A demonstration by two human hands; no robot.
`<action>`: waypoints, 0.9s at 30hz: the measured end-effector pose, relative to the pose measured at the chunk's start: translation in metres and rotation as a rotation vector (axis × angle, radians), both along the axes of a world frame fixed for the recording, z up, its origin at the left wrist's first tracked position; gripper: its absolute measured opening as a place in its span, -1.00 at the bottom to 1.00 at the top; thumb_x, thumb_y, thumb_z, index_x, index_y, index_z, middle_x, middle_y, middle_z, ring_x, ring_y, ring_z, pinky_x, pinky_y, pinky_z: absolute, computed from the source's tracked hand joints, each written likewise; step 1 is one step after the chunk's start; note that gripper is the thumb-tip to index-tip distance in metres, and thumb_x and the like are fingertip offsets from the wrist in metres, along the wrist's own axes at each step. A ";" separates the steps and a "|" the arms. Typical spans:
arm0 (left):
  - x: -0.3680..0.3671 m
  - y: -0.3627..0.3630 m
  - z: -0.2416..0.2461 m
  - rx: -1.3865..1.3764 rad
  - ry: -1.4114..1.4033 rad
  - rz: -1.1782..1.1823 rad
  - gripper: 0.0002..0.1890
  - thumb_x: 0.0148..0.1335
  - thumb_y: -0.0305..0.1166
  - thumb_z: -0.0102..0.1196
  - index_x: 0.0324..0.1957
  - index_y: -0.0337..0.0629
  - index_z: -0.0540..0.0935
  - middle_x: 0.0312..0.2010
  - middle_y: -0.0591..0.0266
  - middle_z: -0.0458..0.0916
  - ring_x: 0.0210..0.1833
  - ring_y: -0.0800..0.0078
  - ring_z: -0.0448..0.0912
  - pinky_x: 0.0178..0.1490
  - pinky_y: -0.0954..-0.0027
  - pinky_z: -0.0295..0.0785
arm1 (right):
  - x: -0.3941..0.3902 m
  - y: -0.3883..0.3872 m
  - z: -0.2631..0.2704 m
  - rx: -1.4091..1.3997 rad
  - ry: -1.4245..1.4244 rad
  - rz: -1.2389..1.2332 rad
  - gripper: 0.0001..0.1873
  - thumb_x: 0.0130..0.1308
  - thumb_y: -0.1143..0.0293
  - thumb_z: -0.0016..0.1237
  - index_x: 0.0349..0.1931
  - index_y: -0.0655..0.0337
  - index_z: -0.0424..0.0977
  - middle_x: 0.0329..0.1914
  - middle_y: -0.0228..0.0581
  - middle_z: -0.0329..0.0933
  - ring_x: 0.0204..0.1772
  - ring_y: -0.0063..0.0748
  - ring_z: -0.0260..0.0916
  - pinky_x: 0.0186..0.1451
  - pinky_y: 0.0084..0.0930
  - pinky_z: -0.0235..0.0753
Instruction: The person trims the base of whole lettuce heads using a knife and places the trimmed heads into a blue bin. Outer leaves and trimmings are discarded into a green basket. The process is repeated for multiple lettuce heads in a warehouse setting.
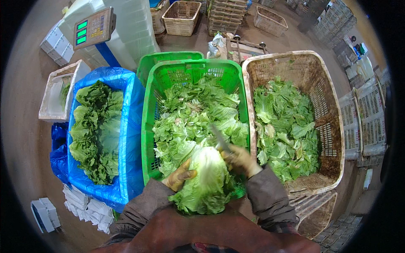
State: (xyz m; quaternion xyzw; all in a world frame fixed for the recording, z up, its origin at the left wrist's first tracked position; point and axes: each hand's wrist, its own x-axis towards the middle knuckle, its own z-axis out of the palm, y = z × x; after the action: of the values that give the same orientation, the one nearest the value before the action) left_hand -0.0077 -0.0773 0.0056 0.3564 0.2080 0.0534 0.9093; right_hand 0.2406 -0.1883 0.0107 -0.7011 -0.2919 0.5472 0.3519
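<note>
A large head of romaine-type lettuce (210, 180) is held close to my apron, above the near edge of a green plastic crate (146, 136). My left hand (179, 177), in a stained glove, grips the lettuce's left side. On the other side, my right hand (239, 159), also gloved, is closed around a knife (220, 137). The blade points up and away to the left, blurred, near the top of the head. Loose cut lettuce leaves (190, 117) fill much of the green crate.
To the left, a blue-lined box (128, 126) holds lettuce heads (95, 132). A dirty white crate (332, 126) with leaves (284, 132) stands right. Behind are a lit scale display (94, 28), a foam box (47, 104) and stacked crates (226, 15).
</note>
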 end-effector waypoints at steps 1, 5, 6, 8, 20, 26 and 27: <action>0.000 -0.001 -0.003 0.096 0.040 0.046 0.21 0.05 0.11 0.37 0.58 -0.12 -0.08 0.52 0.05 0.10 0.57 0.19 0.08 0.56 0.16 -0.02 | -0.018 -0.003 -0.025 0.139 0.149 -0.156 -0.43 0.37 -0.11 0.10 0.08 0.24 0.54 -0.14 -0.22 0.60 -0.17 -0.44 0.51 -0.10 -0.45 0.53; -0.023 0.009 -0.023 0.291 0.052 0.095 0.25 0.01 0.09 0.48 0.58 -0.06 -0.08 0.55 -0.01 0.02 0.60 0.13 -0.03 0.58 0.14 -0.03 | -0.069 0.010 0.004 0.281 -0.029 -0.266 -0.50 0.36 -0.05 0.15 0.00 0.25 0.57 -0.20 -0.25 0.60 -0.31 -0.46 0.52 -0.27 -0.48 0.54; -0.021 0.009 -0.018 0.428 0.078 0.126 0.27 -0.02 0.12 0.49 0.58 -0.06 -0.06 0.54 0.00 0.04 0.59 0.13 0.01 0.56 0.15 0.00 | -0.084 0.014 0.015 0.327 -0.281 -0.141 -0.50 0.33 0.00 0.19 0.00 0.27 0.56 -0.19 -0.16 0.61 -0.19 -0.33 0.58 -0.12 -0.34 0.59; -0.027 0.011 0.000 0.361 0.114 0.161 0.29 -0.13 0.21 0.50 0.56 -0.06 0.05 0.50 0.00 0.17 0.54 0.15 0.16 0.53 0.18 0.09 | -0.089 0.019 0.017 0.539 -0.490 0.054 -0.57 0.34 0.10 0.17 0.01 0.27 0.55 -0.12 -0.02 0.63 -0.08 -0.10 0.62 0.01 -0.27 0.61; -0.047 0.013 0.039 1.159 0.518 -0.014 0.23 -0.15 0.26 0.47 0.49 -0.13 0.18 0.33 -0.14 0.42 0.38 0.03 0.42 0.42 0.17 0.32 | -0.032 0.054 0.066 -0.007 -1.258 0.901 -0.75 0.32 0.29 -0.01 -0.06 0.11 0.56 -0.06 -0.23 0.63 -0.25 -0.19 0.64 -0.15 -0.26 0.64; -0.036 0.003 0.046 0.862 0.215 0.118 -0.01 0.27 0.27 0.11 0.51 -0.22 0.13 0.39 -0.05 0.36 0.41 0.15 0.37 0.47 0.25 0.20 | -0.032 0.026 0.034 0.134 -0.169 0.448 -0.07 0.26 -0.42 -0.04 0.44 0.07 0.25 0.52 0.07 0.20 0.53 -0.04 0.17 0.53 -0.17 0.22; -0.028 0.005 0.044 0.733 0.121 0.149 -0.07 0.35 0.25 0.03 0.50 -0.25 0.16 0.40 -0.01 0.35 0.43 0.19 0.35 0.48 0.28 0.17 | -0.049 0.022 0.028 0.212 0.021 0.345 -0.03 0.21 -0.40 0.05 0.45 0.08 0.24 0.52 0.03 0.21 0.52 -0.05 0.18 0.53 -0.16 0.22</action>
State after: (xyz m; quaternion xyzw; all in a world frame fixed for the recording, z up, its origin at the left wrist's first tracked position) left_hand -0.0358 -0.0718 0.0500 0.6443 0.2540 0.1692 0.7012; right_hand 0.1913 -0.1668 0.0383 -0.5939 -0.4600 0.5728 0.3279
